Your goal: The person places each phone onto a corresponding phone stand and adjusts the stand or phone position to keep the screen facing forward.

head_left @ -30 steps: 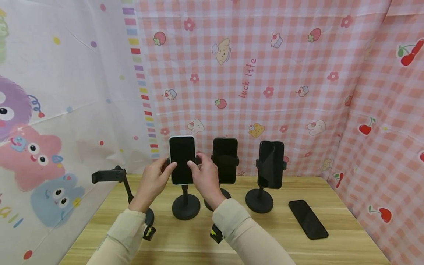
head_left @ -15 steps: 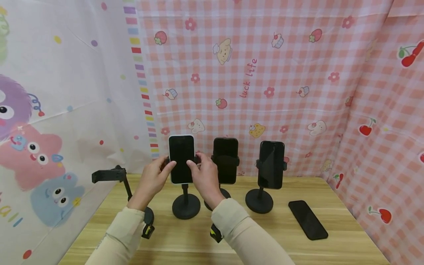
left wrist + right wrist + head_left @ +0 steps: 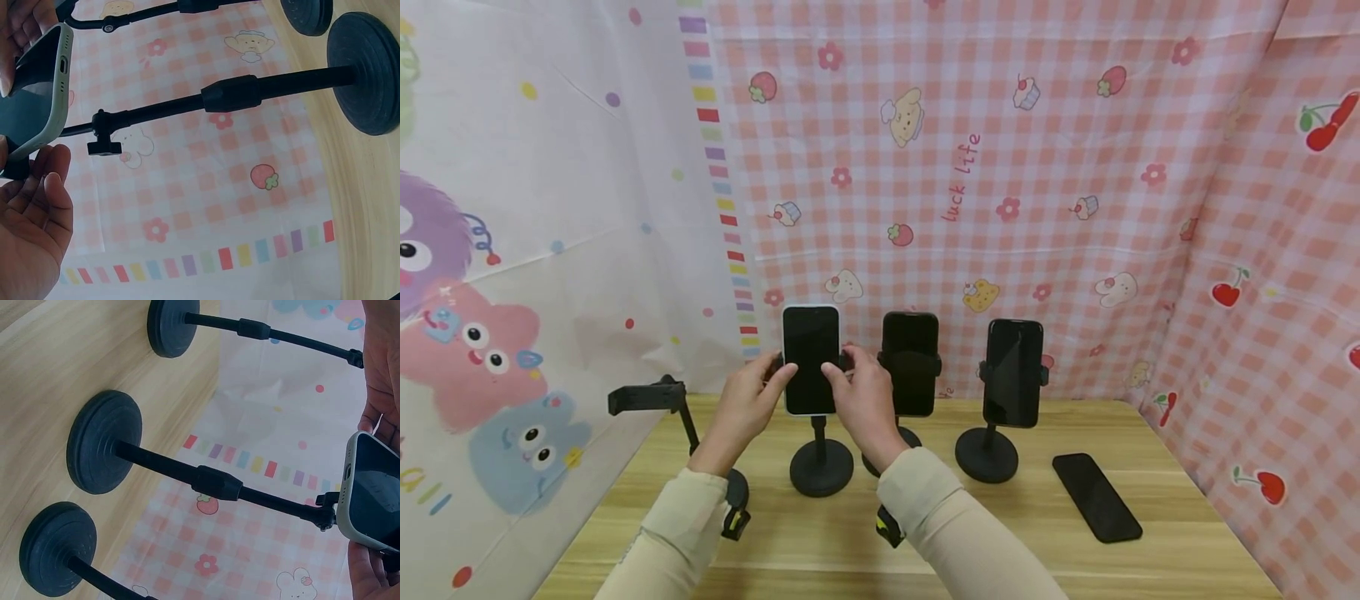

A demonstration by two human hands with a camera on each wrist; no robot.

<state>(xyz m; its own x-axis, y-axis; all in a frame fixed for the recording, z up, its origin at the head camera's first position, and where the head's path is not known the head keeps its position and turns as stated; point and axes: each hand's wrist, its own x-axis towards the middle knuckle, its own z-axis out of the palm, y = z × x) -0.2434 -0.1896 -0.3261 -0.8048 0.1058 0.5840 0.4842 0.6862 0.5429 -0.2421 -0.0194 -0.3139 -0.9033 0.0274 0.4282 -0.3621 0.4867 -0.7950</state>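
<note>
Both hands grip a glossy, white-cased phone (image 3: 811,358) by its sides: left hand (image 3: 747,406) curled on the left edge, right hand (image 3: 865,400) on the right. It sits upright in a matte black round-based stand (image 3: 821,467) near the wooden desk's (image 3: 1037,542) back edge.

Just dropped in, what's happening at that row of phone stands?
A person has both hands on the white-edged phone in the second stand from the left: the left hand and right hand grip its sides at the clamp. Two more phones sit upright in stands to the right. The leftmost stand is empty, and a black phone lies flat on the table.
</note>
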